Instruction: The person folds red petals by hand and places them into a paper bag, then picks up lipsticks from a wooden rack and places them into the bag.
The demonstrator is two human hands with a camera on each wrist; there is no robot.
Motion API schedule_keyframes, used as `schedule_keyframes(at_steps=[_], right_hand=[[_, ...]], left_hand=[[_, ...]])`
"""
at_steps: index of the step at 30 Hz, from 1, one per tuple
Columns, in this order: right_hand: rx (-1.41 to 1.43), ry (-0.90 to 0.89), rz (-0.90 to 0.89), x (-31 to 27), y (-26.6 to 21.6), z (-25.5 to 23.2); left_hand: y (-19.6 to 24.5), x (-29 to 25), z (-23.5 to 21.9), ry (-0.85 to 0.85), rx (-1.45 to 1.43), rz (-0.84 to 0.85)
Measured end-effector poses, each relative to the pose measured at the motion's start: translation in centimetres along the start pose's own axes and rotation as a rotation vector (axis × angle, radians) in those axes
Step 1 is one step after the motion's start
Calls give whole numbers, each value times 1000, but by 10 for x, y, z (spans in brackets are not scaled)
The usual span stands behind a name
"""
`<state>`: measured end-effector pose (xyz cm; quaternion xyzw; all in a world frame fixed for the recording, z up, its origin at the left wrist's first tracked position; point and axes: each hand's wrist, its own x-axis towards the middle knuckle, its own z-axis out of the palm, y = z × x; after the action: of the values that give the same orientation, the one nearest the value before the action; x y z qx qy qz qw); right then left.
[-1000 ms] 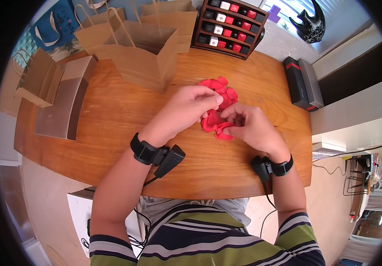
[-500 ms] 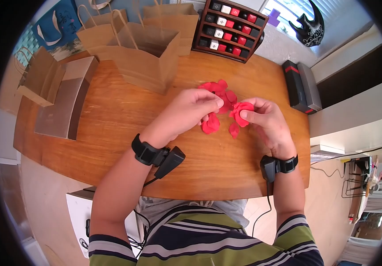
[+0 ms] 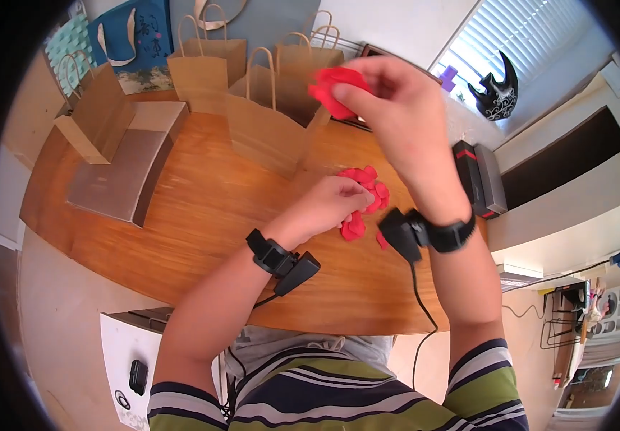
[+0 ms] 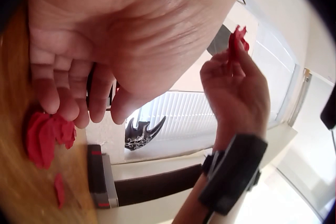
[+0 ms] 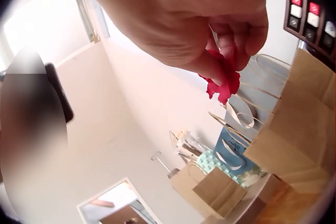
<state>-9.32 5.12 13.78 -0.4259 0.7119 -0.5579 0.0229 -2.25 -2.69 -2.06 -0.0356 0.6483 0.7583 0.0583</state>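
Observation:
The right hand (image 3: 414, 118) is raised above the table, pinching a small bunch of red petals (image 3: 340, 92) between thumb and fingers near the brown paper bags. In the right wrist view the red bunch (image 5: 224, 79) hangs from the fingertips. Low over the table, the left hand (image 3: 331, 205) rests beside more red petals (image 3: 354, 227). Its fingers are loosely bent in the left wrist view, with the thumb apart from them and nothing clearly held; petals (image 4: 42, 140) lie just below the fingertips. A single petal (image 4: 59, 190) lies separately.
An open brown paper bag (image 3: 270, 133) stands behind the left hand, with other bags around it. A smaller bag (image 3: 98, 118) stands on a flat box (image 3: 119, 176) at the left. Dark boxes (image 3: 476, 179) sit at the right edge; the cube rack is mostly hidden.
The right hand has lifted the red bunch off the table area, up and toward the bags. The left hand has stayed low by the petals. The head view has shifted.

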Motion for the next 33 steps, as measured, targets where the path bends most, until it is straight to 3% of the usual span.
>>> schedule_keyframes(at_steps=[3,6,10,16,19,22,25,33], right_hand=[[-221,-18,-115,24,10,27],[-213,25,-121,18,12,26],[-60,86,27,-16,20,-4],[-169,-279,460,-88,86,-70],[-213,-353,573,-117,98,-82],[-294,-395,558,-127,102,-88],[-380,-431,432,-130,107,-85],[-403,-483,398,-132,103,-79]], left_hand=[[5,-3,0,13,42,2],[4,-1,-4,6,26,51],[5,-5,-4,21,49,61],[9,-4,-6,118,-74,119],[19,-6,-10,202,-42,74],[23,-7,-12,240,-25,48],[18,-3,-16,235,16,52],[21,-5,-10,213,54,7]])
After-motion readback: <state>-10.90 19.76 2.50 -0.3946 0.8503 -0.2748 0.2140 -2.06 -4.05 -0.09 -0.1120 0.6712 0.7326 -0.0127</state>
